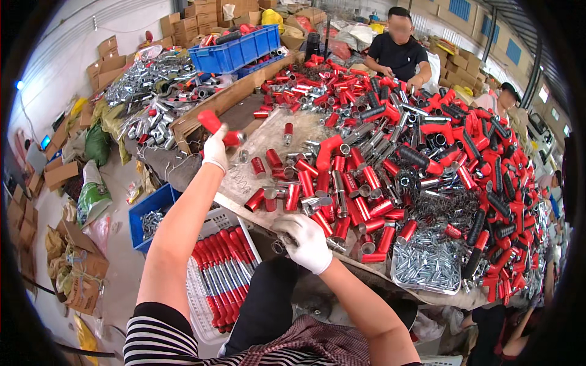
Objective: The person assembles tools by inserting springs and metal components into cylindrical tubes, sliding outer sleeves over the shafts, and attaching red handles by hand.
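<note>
My left hand (pixel 215 149), in a white glove, is raised over the table's left edge. Its fingers are closed around a red angled handle piece (pixel 209 121). Lower down, my gloved right hand (pixel 308 243) is curled above my lap at the table's near edge. Dark metal ring-like ends (pixel 279 247) show below its fingers; the rest of what it holds is hidden. Just beyond the right hand lie red tube sleeves (pixel 292 198), some with bare metal ends. A loose spring (pixel 240 180) rests on the board near my left hand.
A white basket (pixel 194 299) of red-handled rods stands by my left leg, beside a blue bin (pixel 135 222). Right of me, a clear tray (pixel 427 283) holds bolts. Parts heap across the table; a wooden rail (pixel 244 85) borders its left. A co-worker (pixel 400 52) works opposite.
</note>
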### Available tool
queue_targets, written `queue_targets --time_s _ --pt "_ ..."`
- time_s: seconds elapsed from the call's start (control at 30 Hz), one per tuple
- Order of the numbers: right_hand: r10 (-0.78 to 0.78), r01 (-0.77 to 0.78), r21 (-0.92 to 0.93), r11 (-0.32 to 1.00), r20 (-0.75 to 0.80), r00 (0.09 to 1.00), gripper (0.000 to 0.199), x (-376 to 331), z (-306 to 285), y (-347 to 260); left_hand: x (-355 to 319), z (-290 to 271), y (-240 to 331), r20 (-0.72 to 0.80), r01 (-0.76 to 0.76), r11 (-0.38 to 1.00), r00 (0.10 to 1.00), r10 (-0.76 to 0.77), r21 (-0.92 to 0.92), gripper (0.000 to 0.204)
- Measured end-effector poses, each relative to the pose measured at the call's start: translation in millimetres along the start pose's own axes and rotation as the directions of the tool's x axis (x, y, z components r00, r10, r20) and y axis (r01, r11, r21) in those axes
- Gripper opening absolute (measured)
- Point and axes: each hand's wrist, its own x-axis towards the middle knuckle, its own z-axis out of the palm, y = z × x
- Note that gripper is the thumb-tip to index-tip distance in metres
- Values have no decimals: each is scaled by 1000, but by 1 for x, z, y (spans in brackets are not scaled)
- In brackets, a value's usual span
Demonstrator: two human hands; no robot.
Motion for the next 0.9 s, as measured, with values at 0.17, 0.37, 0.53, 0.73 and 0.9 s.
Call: queue_targets --time_s 0.17,0.37,0.53,0.73,0.9 --pt "145 -135 135 982 -62 988 21 5 0 -11 5 13 -1 41 74 884 997 -62 -461 39" --pt "591 -456 513 728 -133 795 49 31 17 11 -30 63 13 221 177 834 973 -67 -523 36" --pt "650 -252 895 369 -54 758 44 78 29 27 -76 111 17 395 286 742 918 -32 -606 34" --pt "721 -399 867 300 68 690 24 75 -29 30 -81 129 36 422 252 775 906 20 -579 29" --pt "698 -389 832 396 2 716 27 49 -85 12 -66 55 65 397 -121 974 917 37 189 40"
